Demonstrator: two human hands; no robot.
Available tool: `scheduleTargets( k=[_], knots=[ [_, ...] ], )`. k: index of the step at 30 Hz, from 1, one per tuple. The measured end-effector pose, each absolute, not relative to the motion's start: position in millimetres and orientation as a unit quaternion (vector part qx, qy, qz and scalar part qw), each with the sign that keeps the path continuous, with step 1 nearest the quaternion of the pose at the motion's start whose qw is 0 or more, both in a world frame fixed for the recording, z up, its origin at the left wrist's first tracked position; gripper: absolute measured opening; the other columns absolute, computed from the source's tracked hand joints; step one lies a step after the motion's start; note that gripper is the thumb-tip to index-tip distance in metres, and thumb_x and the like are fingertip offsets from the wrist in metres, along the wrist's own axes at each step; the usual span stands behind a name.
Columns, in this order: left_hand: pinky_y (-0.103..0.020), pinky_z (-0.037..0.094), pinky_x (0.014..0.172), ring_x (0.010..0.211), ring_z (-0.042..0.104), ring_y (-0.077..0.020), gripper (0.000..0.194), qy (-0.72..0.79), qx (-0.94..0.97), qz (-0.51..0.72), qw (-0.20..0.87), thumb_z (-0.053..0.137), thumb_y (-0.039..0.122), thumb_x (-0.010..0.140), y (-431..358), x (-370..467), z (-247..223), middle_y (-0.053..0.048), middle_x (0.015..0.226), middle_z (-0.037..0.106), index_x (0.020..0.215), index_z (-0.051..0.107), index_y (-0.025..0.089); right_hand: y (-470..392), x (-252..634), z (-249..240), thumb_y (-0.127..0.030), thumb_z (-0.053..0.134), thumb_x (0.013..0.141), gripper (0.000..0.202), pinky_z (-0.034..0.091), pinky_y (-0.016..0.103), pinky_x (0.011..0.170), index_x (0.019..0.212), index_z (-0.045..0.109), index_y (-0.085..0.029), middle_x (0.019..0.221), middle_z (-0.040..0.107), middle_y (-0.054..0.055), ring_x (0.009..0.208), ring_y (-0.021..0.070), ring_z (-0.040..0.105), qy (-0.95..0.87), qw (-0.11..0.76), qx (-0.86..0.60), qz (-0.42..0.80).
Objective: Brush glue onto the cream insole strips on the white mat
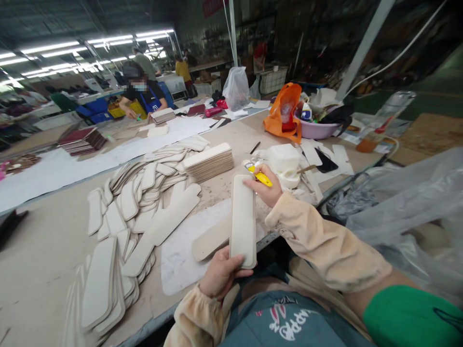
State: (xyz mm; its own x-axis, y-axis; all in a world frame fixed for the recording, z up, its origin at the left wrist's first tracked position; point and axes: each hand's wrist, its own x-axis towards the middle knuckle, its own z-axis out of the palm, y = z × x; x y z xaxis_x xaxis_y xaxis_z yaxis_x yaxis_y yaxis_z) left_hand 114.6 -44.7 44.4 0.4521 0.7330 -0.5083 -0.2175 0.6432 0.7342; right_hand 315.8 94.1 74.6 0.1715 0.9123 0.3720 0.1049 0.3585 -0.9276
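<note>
A long white panel with rounded corners (243,219) is held upright near the table's front edge. My left hand (223,271) grips its lower end, thumb across the face. At the upper end my right hand (268,187) touches the panel's corner and also holds a yellow-handled brush (263,178), its bristles pointing up and left. Behind the held panel, another flat panel (210,239) lies on a white sheet (177,262). To the left spreads a heap of similar panels (123,217), and a neat stack of them (210,164) stands farther back.
Right of the brush are a white tub (284,158) and paper scraps. Farther back sit an orange bag (284,108), a lilac basin (318,129) and a bottle of amber liquid (376,135). A co-worker (142,96) works across the table near dark red stacked panels (81,141).
</note>
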Motion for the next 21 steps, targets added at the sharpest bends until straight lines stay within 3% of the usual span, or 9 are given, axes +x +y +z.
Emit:
scheduleTargets(
  k=[11,21],
  knots=[
    [-0.022,0.053,0.057,0.071,0.065,-0.0171,0.049,0.47,0.285,0.315,0.774,0.08,0.036,0.06,-46,121,42,-0.011,0.088,0.07,0.099,0.065,0.01,93,318,78,-0.037,0.07,0.07,0.033,0.032,0.024,0.052,0.083,0.042,-0.025,0.064,0.04,-0.007,0.054,0.0113,0.039,-0.553,0.599,-0.475,0.332],
    [-0.022,0.052,0.058,0.074,0.062,-0.0172,0.046,0.49,0.321,0.303,0.752,0.077,0.038,0.064,-43,119,33,-0.009,0.088,0.069,0.1,0.066,0.012,93,319,80,-0.039,0.069,0.072,0.032,0.031,0.024,0.052,0.083,0.042,-0.024,0.063,0.039,-0.007,0.055,0.0112,0.038,-0.568,0.596,-0.474,0.311]
  ],
)
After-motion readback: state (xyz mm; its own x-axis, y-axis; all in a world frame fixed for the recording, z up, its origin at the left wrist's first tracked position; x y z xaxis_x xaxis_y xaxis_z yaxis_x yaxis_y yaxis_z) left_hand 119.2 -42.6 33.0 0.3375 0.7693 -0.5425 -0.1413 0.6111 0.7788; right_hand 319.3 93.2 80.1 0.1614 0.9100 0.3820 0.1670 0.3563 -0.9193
